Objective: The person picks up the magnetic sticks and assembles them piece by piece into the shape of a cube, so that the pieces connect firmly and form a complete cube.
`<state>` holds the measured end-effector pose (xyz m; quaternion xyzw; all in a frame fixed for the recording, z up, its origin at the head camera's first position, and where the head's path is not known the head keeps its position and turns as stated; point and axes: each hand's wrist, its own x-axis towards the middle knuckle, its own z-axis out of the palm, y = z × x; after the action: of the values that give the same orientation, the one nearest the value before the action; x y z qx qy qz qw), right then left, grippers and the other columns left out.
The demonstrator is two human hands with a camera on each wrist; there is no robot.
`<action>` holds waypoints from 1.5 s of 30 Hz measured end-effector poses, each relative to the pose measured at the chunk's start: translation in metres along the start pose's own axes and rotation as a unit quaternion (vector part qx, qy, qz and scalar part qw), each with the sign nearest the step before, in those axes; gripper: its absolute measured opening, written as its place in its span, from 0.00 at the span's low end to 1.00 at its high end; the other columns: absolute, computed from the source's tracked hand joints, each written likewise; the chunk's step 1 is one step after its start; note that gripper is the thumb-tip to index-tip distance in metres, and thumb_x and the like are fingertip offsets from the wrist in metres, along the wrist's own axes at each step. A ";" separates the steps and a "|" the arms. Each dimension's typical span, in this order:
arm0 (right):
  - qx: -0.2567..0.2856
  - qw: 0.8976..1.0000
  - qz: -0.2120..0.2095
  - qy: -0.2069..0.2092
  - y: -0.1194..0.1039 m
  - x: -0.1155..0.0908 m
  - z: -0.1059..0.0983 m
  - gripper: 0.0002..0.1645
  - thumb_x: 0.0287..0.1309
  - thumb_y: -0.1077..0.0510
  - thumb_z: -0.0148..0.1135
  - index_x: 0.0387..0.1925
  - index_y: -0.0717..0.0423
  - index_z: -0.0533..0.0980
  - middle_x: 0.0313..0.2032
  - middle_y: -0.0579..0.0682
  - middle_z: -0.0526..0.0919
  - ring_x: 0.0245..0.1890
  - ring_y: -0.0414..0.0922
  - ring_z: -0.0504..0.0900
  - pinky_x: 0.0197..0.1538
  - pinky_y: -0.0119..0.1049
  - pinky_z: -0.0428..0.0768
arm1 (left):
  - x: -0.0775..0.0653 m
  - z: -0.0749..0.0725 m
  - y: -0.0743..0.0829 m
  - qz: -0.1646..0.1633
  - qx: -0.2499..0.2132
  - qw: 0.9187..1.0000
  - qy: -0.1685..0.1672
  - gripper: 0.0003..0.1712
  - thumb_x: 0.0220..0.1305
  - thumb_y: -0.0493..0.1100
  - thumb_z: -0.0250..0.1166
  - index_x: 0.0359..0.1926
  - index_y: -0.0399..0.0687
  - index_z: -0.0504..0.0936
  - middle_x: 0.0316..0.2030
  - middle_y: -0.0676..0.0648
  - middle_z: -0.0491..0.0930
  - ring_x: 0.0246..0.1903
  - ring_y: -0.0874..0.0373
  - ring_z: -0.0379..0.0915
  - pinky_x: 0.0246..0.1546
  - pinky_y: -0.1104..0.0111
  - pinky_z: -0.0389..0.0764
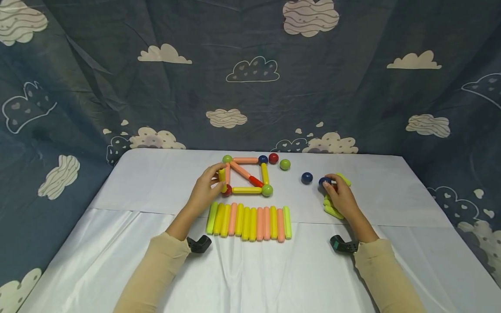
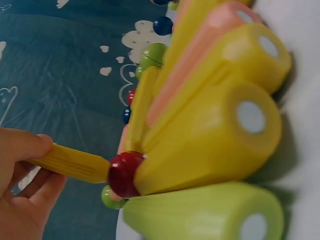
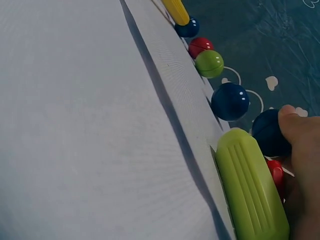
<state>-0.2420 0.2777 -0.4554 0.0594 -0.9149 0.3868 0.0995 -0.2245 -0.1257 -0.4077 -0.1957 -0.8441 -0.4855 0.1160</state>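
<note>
My left hand [image 1: 206, 186] pinches a yellow rod [image 1: 222, 174] by its upper part. Its lower end meets a red ball [image 2: 124, 174] at the near left corner of a flat four-sided frame of rods and balls. A diagonal of a salmon rod [image 1: 239, 170] and a red rod [image 1: 256, 181] crosses this frame to the green ball [image 1: 267, 190] at the near right corner. On the right, my right hand [image 1: 341, 196] pinches a dark blue ball [image 3: 270, 134] between thumb and fingers, beside lime green rods [image 1: 332, 208] partly hidden under the hand.
A row of yellow, salmon and lime rods [image 1: 252, 224] lies in front of the frame. Loose balls lie right of it: red [image 1: 273, 158], green [image 1: 285, 164] and dark blue [image 1: 307, 178]. Behind the white-covered table [image 1: 313, 269] hangs a cloud-patterned cloth [image 1: 336, 100].
</note>
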 end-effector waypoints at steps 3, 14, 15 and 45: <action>0.023 1.000 -0.001 0.007 -0.002 0.000 -0.002 0.29 0.65 0.45 0.43 0.58 0.62 0.61 0.50 0.63 0.70 0.43 0.52 0.72 0.35 0.29 0.72 | 0.001 0.004 -0.001 0.011 0.001 1.000 -0.001 0.28 0.58 0.29 0.59 0.60 0.45 0.65 0.54 0.45 0.66 0.47 0.53 0.66 0.48 0.65 0.72; 0.117 0.992 -0.051 0.010 -0.042 0.003 -0.012 0.26 0.63 0.52 0.50 0.58 0.60 0.62 0.51 0.60 0.71 0.47 0.48 0.74 0.39 0.30 0.76 | 0.005 0.008 -0.004 0.013 -0.007 1.000 0.024 0.28 0.57 0.31 0.61 0.58 0.43 0.64 0.50 0.44 0.71 0.46 0.54 0.69 0.47 0.67 0.73; 0.131 0.989 -0.068 0.007 -0.051 0.004 -0.012 0.25 0.62 0.53 0.51 0.58 0.61 0.63 0.51 0.60 0.71 0.47 0.47 0.74 0.40 0.28 0.75 | 0.005 0.008 -0.004 0.013 -0.017 0.999 0.031 0.27 0.57 0.32 0.61 0.58 0.42 0.64 0.48 0.44 0.72 0.46 0.54 0.70 0.46 0.67 0.73; 0.262 0.932 -0.193 -0.161 -0.241 0.033 0.084 0.23 0.54 0.71 0.56 0.52 0.73 0.64 0.49 0.67 0.70 0.49 0.57 0.73 0.51 0.42 0.72 | 0.009 0.021 -0.005 0.067 0.015 0.992 0.105 0.33 0.59 0.34 0.60 0.63 0.53 0.58 0.38 0.42 0.76 0.39 0.52 0.75 0.41 0.67 0.76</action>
<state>-0.2405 0.0490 -0.3367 0.3204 -0.7555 0.5714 0.0048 -0.2346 -0.1082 -0.4182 -0.1984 -0.8195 -0.4814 0.2393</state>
